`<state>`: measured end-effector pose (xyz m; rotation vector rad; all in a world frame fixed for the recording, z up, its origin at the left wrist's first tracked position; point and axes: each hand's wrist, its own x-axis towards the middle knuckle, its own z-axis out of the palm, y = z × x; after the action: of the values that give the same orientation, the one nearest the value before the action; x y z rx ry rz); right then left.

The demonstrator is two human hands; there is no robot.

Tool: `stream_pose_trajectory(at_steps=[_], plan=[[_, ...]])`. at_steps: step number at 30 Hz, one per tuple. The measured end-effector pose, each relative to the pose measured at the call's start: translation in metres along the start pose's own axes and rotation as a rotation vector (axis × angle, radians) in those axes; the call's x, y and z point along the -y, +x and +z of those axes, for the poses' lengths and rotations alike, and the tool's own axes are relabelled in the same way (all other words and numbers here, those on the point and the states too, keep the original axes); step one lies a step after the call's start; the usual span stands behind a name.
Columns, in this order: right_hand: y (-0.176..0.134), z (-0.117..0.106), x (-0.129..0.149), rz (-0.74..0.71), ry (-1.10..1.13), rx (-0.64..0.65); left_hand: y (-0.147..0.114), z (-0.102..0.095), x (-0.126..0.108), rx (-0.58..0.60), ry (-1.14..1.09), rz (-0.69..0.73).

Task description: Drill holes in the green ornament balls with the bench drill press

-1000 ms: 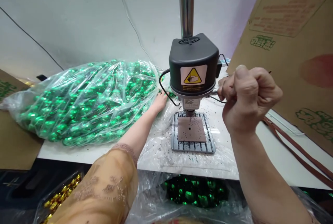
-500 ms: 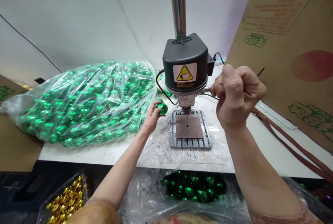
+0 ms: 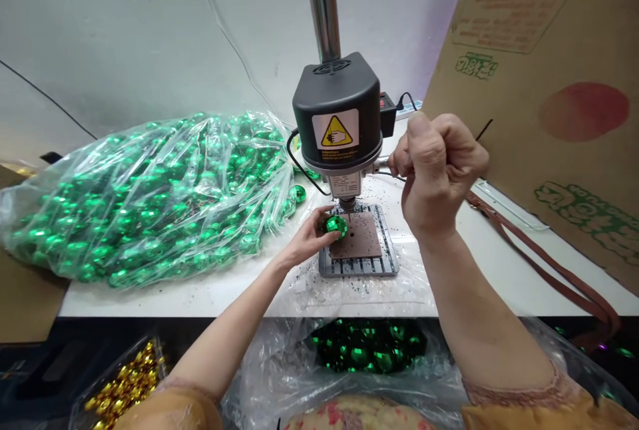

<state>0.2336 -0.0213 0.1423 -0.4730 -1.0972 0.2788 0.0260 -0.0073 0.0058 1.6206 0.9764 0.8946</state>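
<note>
Between the thumb and fingers of my left hand (image 3: 312, 238) is a shiny green faceted ball (image 3: 335, 225), held over the left side of the drill press base (image 3: 359, 267). A brown square board (image 3: 367, 243) with a small dark hole lies on that base. Above it stands the black drill press (image 3: 337, 117), its chuck (image 3: 346, 204) just above and beside the ball. My right hand (image 3: 442, 170) is closed in a fist around the drill press's feed lever (image 3: 383, 162), most of which the fingers hide.
A clear bag full of green balls (image 3: 164, 197) lies on the left of the white table (image 3: 200, 300). One loose green ball (image 3: 298, 193) sits by its mouth. Large cardboard box (image 3: 549, 84) and brown strap (image 3: 544, 260) are at right. Gold balls (image 3: 124, 383) and more green balls (image 3: 369, 348) sit below.
My left hand has carried the green ball from beside the bag rightward to the drill press base. The right hand keeps its grip on the lever. The whole view has shifted slightly.
</note>
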Motion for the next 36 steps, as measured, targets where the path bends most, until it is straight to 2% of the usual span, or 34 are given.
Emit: stream_pose_trajectory(at_steps=[5,13,18,21,24,29,32,36], plan=[[0.0,0.001,0.003,0.014,0.044,0.016,0.007,0.004,0.007,-0.009,0.049,0.001],[0.001,0.002,0.004,0.012,0.056,-0.005,0.006,0.007,0.005,0.032,0.113,-0.003],[0.001,0.002,0.005,0.0,0.062,0.004,0.006,0.015,0.007,-0.021,0.182,0.006],[0.002,0.003,0.009,0.002,0.004,0.002,0.007,0.017,0.009,-0.086,0.165,0.025],[0.003,0.003,0.014,0.035,-0.08,0.011,0.003,0.014,0.01,-0.199,0.164,0.013],[0.006,0.006,0.016,0.168,0.001,0.03,-0.008,-0.008,0.026,-0.511,0.249,-0.057],[0.009,0.008,0.015,0.199,0.151,0.031,-0.013,-0.018,0.042,-0.577,0.369,-0.052],[0.011,0.008,0.015,0.222,0.2,0.025,-0.017,-0.018,0.053,-0.604,0.518,-0.023]])
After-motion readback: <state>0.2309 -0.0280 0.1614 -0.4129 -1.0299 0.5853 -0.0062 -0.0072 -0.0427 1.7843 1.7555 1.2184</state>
